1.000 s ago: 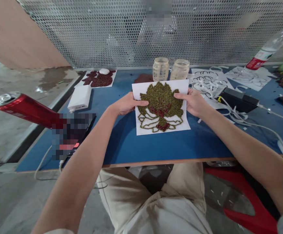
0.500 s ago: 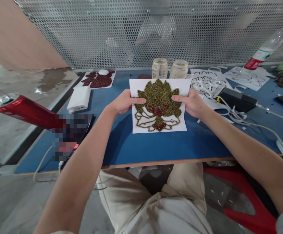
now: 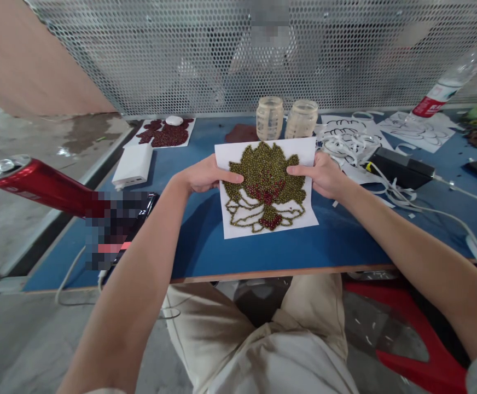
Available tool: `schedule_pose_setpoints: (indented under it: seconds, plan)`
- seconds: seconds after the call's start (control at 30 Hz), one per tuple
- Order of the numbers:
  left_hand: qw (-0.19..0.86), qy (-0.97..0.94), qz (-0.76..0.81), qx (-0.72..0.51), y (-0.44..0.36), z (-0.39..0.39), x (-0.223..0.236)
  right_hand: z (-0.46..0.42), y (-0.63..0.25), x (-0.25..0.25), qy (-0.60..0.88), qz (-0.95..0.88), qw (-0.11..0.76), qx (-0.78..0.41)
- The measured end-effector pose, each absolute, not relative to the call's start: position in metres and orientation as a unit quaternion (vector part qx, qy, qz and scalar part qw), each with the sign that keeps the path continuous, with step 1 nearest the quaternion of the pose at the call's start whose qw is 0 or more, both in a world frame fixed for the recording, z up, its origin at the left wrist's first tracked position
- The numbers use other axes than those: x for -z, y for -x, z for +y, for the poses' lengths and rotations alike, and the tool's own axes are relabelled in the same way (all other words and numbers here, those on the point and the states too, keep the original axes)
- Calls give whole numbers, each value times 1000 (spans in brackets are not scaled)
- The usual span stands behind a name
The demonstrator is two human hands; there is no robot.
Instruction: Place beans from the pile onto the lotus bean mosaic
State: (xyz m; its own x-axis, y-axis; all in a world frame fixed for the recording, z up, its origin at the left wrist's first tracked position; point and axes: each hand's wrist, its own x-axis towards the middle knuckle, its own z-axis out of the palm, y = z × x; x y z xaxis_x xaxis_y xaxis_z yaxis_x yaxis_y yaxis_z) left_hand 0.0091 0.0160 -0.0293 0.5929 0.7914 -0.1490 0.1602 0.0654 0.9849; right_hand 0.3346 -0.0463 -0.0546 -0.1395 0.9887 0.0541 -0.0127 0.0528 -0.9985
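Note:
Between both hands I hold a white sheet bearing a lotus-shaped bean picture, above the blue table. Green beans fill its upper petals and trace the lower outlines; dark red beans lie in the middle and at the base. My left hand pinches the left edge, thumb on top, fingers behind the paper. My right hand grips the right edge in the same way. Behind the sheet stand two clear jars, close together. The lower petals show bare white paper.
A red can and a phone are at left, near a white power bank. A dark red bean picture lies behind them. Tangled white cables, a black box and a plastic bottle occupy the right. Perforated metal borders the back.
Both hands have lowered the bean picture slightly and tilted it, its left side now lower. More of the jars shows above the sheet. My grip is unchanged.

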Motion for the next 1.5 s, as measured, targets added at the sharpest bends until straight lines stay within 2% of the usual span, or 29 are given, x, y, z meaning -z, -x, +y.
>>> schedule_pose_setpoints:
  seconds: [0.13, 0.3, 0.47, 0.57, 0.7, 0.77, 0.83, 0.97, 1.07, 1.5]
  plan:
    - [648, -632, 387, -176, 7, 20, 25, -53, -329, 54, 450, -551, 432, -555]
    - [649, -622, 403, -172, 11, 23, 16, -70, -309, 54, 447, -539, 387, -600]
    - [568, -693, 426, -128, 4, 24, 18, -76, -305, 56, 462, -568, 347, -586]
    - [508, -743, 421, -113, -1, 25, 23, -70, -318, 53, 474, -634, 340, -508]
    - [449, -784, 418, -94, -6, 25, 26, -65, -338, 38, 485, -757, 331, -286]
    - [427, -796, 418, -101, -10, 25, 27, -68, -342, 26, 449, -813, 306, -206]
    - [420, -799, 416, -108, -13, 25, 29, -73, -342, 15, 382, -864, 274, -179]
    - [421, -798, 417, -106, -18, 27, 32, -81, -336, 10, 226, -928, 156, -251]
    - [412, -805, 414, -103, -18, 28, 34, -82, -333, 16, 182, -934, 96, -293]
    - [431, -796, 406, -124, -16, 29, 38, -83, -326, 28, 181, -942, 66, -274]
